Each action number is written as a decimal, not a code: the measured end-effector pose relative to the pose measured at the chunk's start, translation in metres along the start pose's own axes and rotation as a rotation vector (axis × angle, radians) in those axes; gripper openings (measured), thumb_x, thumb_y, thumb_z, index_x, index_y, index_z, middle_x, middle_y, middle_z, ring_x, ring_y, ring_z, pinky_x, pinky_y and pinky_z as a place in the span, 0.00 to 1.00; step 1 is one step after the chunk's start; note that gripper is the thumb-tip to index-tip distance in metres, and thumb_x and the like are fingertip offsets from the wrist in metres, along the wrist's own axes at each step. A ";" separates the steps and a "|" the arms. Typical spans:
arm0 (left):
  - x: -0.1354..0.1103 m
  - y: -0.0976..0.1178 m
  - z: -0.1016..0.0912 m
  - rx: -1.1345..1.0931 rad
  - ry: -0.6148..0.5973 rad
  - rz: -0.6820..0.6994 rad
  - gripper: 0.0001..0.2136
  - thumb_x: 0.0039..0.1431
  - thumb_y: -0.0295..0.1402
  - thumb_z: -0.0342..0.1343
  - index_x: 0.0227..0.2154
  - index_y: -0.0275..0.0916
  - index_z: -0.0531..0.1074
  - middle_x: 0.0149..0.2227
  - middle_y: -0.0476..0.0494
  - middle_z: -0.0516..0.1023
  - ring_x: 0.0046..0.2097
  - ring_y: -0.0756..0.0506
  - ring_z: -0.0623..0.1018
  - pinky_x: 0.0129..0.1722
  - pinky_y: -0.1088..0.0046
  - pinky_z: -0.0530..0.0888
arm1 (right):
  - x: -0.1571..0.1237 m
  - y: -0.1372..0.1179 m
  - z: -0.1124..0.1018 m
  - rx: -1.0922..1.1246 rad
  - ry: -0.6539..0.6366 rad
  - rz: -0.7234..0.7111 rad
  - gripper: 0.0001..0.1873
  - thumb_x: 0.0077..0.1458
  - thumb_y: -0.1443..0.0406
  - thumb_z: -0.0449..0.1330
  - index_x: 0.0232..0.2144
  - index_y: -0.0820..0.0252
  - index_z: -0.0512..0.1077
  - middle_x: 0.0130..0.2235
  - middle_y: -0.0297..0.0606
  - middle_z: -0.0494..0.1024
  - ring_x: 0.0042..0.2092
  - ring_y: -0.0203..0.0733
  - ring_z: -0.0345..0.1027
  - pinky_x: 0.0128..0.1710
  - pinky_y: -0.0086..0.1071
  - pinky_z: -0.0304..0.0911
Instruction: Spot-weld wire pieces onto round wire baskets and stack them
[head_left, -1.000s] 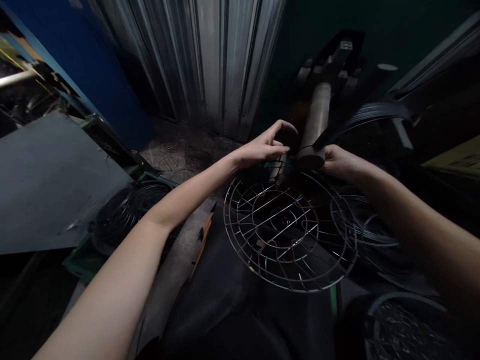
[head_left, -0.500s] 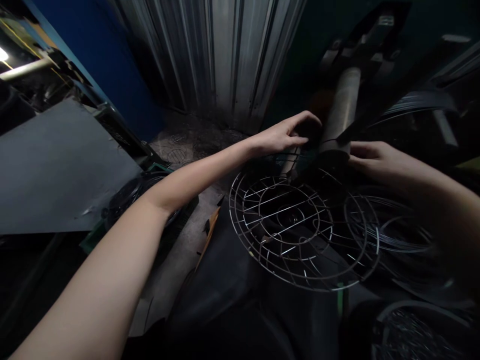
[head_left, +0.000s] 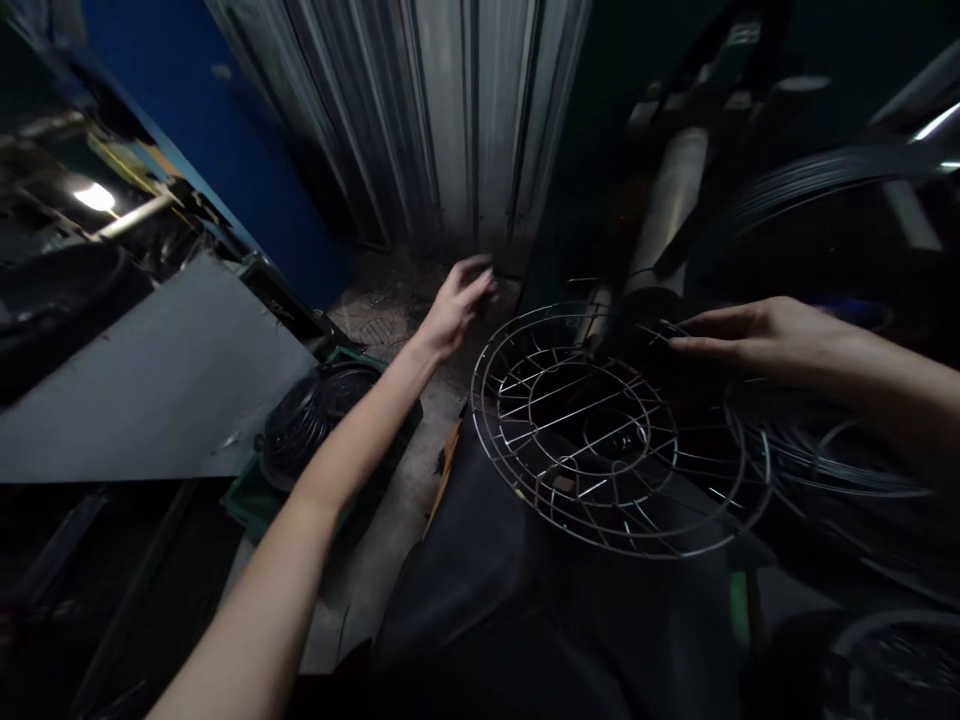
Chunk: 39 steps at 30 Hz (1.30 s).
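Note:
A round wire rack [head_left: 553, 512], made of concentric rings joined by short cross wires, is tilted in front of me, over dark cloth. My right hand [head_left: 757, 328] is above its far right side, thumb and fingers pinched on short thin wire pieces [head_left: 664, 330]. Just beyond the rack's far rim stands a thick metal cylinder [head_left: 675, 195] of a machine, close to those wires. My left hand [head_left: 459, 308] is off the rack's left side, touching nothing that I can see. Its fingers are half bent and apart, smeared by motion.
A green crate [head_left: 251, 500] with coiled dark wire [head_left: 319, 410] stands on the left floor, beside a grey panel [head_left: 172, 380]. Wire coils [head_left: 847, 470] are on the right. A dark bin [head_left: 892, 630] is at lower right. Corrugated metal sheeting [head_left: 450, 120] closes the back.
My left hand has moved left, away from the cylinder. My right hand has drawn back slightly from the cylinder, and wire pieces now show at its fingertips. The whole view has shifted somewhat.

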<state>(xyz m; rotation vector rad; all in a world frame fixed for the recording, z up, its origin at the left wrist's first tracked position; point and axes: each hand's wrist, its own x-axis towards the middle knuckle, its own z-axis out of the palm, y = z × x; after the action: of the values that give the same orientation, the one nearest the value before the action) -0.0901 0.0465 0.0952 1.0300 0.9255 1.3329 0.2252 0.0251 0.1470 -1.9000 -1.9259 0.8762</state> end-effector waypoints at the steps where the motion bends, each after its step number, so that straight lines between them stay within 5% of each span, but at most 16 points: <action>1: -0.020 -0.013 -0.013 -0.038 0.081 -0.073 0.10 0.54 0.31 0.57 0.41 0.40 0.69 0.28 0.49 0.74 0.27 0.55 0.74 0.22 0.86 0.63 | -0.001 -0.003 -0.001 -0.028 -0.011 0.033 0.18 0.43 0.53 0.65 0.35 0.57 0.78 0.36 0.40 0.80 0.43 0.54 0.73 0.49 0.48 0.66; 5: -0.108 -0.076 -0.025 -0.234 0.139 -0.482 0.13 0.44 0.24 0.62 0.35 0.36 0.70 0.26 0.48 0.76 0.26 0.53 0.75 0.26 0.81 0.70 | -0.004 -0.013 -0.006 -0.151 -0.045 0.047 0.15 0.47 0.55 0.64 0.36 0.54 0.78 0.36 0.38 0.80 0.44 0.54 0.72 0.47 0.46 0.64; 9: -0.147 -0.107 0.021 -0.453 0.038 -0.495 0.17 0.41 0.28 0.66 0.38 0.38 0.73 0.38 0.41 0.78 0.38 0.46 0.79 0.38 0.72 0.75 | -0.002 -0.009 -0.008 -0.184 -0.079 0.017 0.17 0.48 0.53 0.62 0.39 0.55 0.78 0.39 0.37 0.80 0.45 0.52 0.71 0.48 0.43 0.63; 15: -0.121 -0.104 0.098 -0.460 0.118 -0.095 0.25 0.41 0.30 0.68 0.45 0.43 0.68 0.50 0.43 0.74 0.47 0.46 0.77 0.47 0.71 0.73 | 0.004 0.002 -0.005 -0.120 -0.117 -0.030 0.23 0.47 0.51 0.61 0.41 0.58 0.77 0.39 0.38 0.80 0.45 0.51 0.71 0.47 0.41 0.64; 21: -0.107 -0.118 0.136 -0.353 0.334 0.133 0.16 0.55 0.40 0.59 0.44 0.43 0.63 0.52 0.40 0.71 0.51 0.46 0.76 0.51 0.70 0.71 | 0.001 0.001 -0.004 0.034 -0.162 -0.116 0.22 0.45 0.51 0.62 0.37 0.61 0.77 0.36 0.39 0.80 0.41 0.50 0.71 0.42 0.38 0.65; 27: -0.093 -0.109 0.125 -0.238 0.370 0.077 0.13 0.57 0.42 0.55 0.39 0.41 0.63 0.38 0.44 0.76 0.39 0.48 0.80 0.43 0.72 0.73 | 0.004 0.005 -0.008 0.325 -0.285 0.014 0.19 0.44 0.52 0.65 0.35 0.58 0.78 0.36 0.37 0.80 0.40 0.46 0.71 0.44 0.36 0.66; 31: -0.082 -0.101 0.107 -0.214 0.302 0.038 0.13 0.59 0.46 0.51 0.36 0.41 0.62 0.29 0.50 0.76 0.27 0.51 0.78 0.31 0.76 0.73 | 0.020 0.017 0.007 0.455 -0.107 -0.075 0.18 0.44 0.52 0.66 0.36 0.56 0.76 0.39 0.35 0.79 0.43 0.43 0.69 0.49 0.36 0.63; 39: -0.069 -0.095 0.099 -0.289 0.208 -0.031 0.16 0.59 0.50 0.48 0.36 0.42 0.59 0.21 0.53 0.74 0.18 0.52 0.73 0.19 0.80 0.68 | 0.035 0.032 0.057 0.640 0.054 -0.142 0.21 0.33 0.52 0.71 0.28 0.58 0.75 0.29 0.31 0.75 0.31 0.37 0.68 0.35 0.32 0.65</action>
<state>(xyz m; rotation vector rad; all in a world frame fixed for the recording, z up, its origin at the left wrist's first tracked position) 0.0297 -0.0245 0.0315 0.6622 0.8659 1.5164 0.2133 0.0454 0.0773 -1.3750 -1.4767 1.1991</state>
